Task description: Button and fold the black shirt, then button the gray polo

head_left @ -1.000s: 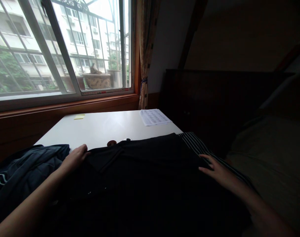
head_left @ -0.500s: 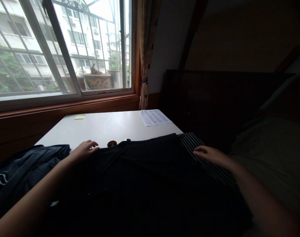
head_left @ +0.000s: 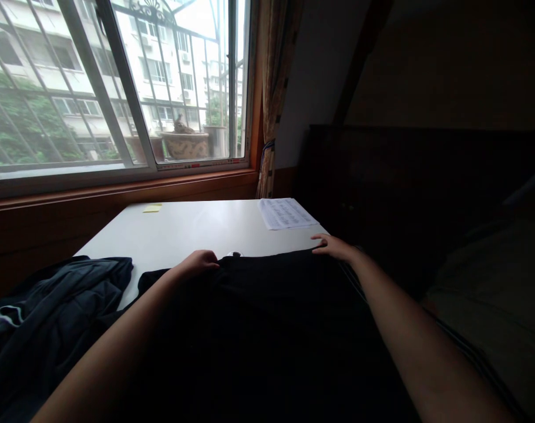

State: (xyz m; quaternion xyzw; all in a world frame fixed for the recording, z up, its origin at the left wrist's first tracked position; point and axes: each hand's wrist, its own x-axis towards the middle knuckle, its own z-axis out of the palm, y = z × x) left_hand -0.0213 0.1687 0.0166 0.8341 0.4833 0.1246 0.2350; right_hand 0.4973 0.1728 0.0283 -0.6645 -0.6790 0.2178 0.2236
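A black garment point(head_left: 267, 317) lies spread over the near part of the white table point(head_left: 197, 226), its far edge running between my two hands. My left hand point(head_left: 201, 261) has its fingers closed on that far edge, left of the middle. At the far right corner, my right hand point(head_left: 335, 248) grips the cloth with one finger sticking out over the table. White stripes show only narrowly along the garment's right side, below the right wrist. The dark cloth hides most folds and the garment's exact kind.
A crumpled dark blue garment point(head_left: 77, 294) lies at the left. Printed sheets point(head_left: 288, 213) rest at the table's far right, a yellow sticky note point(head_left: 152, 208) at the far left. A small round white object point(head_left: 235, 254) is partly covered by cloth. A window point(head_left: 183, 88) stands behind.
My left hand has moved right and closed on the garment's edge. My right hand has moved left and up to the far corner. The striped part is now mostly out of sight.
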